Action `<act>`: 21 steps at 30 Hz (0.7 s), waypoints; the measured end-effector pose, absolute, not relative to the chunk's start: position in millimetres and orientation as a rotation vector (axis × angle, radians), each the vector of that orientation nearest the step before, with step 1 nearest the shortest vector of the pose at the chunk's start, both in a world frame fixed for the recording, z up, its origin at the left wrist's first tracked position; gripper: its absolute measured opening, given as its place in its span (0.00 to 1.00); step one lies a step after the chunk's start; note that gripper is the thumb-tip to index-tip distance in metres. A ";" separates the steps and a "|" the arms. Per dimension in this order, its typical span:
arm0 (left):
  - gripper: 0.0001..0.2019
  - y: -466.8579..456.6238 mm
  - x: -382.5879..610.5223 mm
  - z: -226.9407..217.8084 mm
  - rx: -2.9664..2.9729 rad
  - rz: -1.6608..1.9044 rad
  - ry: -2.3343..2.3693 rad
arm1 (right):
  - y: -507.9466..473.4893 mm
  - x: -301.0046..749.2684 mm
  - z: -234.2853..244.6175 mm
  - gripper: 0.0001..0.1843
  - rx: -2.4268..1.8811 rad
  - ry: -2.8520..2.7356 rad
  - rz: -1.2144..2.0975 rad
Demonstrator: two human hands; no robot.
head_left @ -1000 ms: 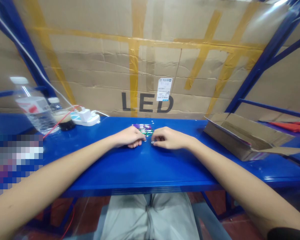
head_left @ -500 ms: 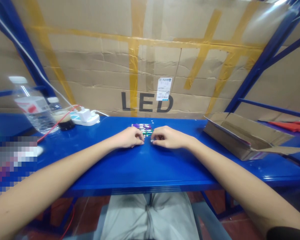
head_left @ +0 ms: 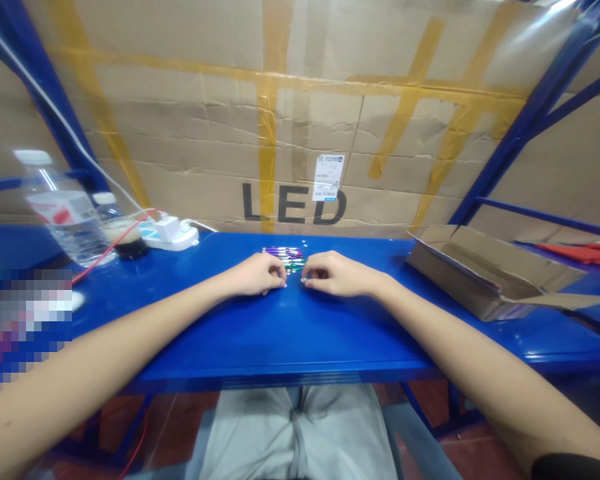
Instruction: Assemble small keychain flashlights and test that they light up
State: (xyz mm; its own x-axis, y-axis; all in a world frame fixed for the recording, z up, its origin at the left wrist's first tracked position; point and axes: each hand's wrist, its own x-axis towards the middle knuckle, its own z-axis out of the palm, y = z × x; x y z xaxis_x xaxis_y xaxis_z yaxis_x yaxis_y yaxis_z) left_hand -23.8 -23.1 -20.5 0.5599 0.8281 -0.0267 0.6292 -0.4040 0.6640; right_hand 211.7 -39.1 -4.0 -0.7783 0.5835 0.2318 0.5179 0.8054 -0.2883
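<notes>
Several shiny pens (head_left: 283,253), purple, silver and green, lie side by side on the blue table (head_left: 285,333). My left hand (head_left: 259,274) rests at their near left side, its fingers curled and closed toward the thumb. Across a small gap, my right hand (head_left: 333,274) is curled the same way at the right ends of the pens. A tiny pale, shiny spot shows at the right fingertips. What either hand pinches, if anything, is too small or hidden to name. The hands partly cover the pens.
An open cardboard box (head_left: 490,273) stands on the right, with red material (head_left: 585,253) beyond it. On the left are a water bottle (head_left: 65,213), a dark-filled cup (head_left: 127,240) and a white power strip (head_left: 175,237) with cables. A large cardboard sheet (head_left: 195,140) backs the table.
Both hands stay in nearly the same place and pose. The left fingertips have shifted very slightly; the pens lie as before.
</notes>
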 end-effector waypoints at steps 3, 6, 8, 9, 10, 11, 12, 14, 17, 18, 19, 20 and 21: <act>0.05 -26.0 -23.6 -19.3 2.175 0.441 1.191 | -38.1 211.8 -4.0 0.06 -0.860 -2.661 0.261; 0.07 -25.8 -23.5 -21.7 2.251 0.518 1.200 | -36.3 212.4 -5.0 0.06 -0.888 -2.635 0.231; 0.09 -24.3 -22.9 -24.8 2.371 0.579 1.175 | -35.0 213.0 -6.1 0.06 -0.901 -2.626 0.230; 0.09 -23.2 -22.4 -26.5 2.438 0.607 1.156 | -34.5 213.2 -6.7 0.06 -0.904 -2.625 0.232; 0.09 -22.1 -21.9 -28.2 2.497 0.629 1.139 | -34.1 213.4 -7.3 0.06 -0.906 -2.624 0.234; 0.09 -21.0 -21.3 -29.8 2.543 0.645 1.123 | -33.7 213.5 -7.8 0.06 -0.904 -2.625 0.235; 0.09 -19.9 -20.7 -31.4 2.574 0.653 1.115 | -33.5 213.6 -8.2 0.07 -0.900 -2.625 0.235; 0.09 -17.8 -19.9 -33.9 2.610 0.648 1.110 | -33.3 213.4 -8.7 0.07 -0.893 -2.625 0.237; 0.10 -15.9 -19.4 -34.9 2.655 0.622 1.107 | -33.6 212.9 -8.5 0.06 -0.897 -2.623 0.246; 0.10 -15.6 -19.4 -34.5 2.662 0.606 1.121 | -33.8 212.7 -8.2 0.06 -0.901 -2.623 0.248; 0.09 -15.5 -19.6 -33.7 2.660 0.587 1.140 | -34.1 212.5 -7.8 0.06 -0.905 -2.623 0.248; 0.09 -15.5 -19.9 -32.7 2.651 0.567 1.163 | -34.3 212.3 -7.4 0.06 -0.907 -2.624 0.247; 0.07 -15.5 -20.4 -31.6 2.637 0.547 1.186 | -34.6 212.2 -7.1 0.06 -0.907 -2.625 0.244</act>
State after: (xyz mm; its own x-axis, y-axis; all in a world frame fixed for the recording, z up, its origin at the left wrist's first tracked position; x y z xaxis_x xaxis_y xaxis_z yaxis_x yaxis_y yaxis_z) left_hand -20.4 -15.5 -31.6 0.6101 0.7518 0.2501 0.6782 -0.6587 0.3258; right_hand 212.2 -34.6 -7.1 -0.7330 0.6239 0.2710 0.5634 0.7801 -0.2721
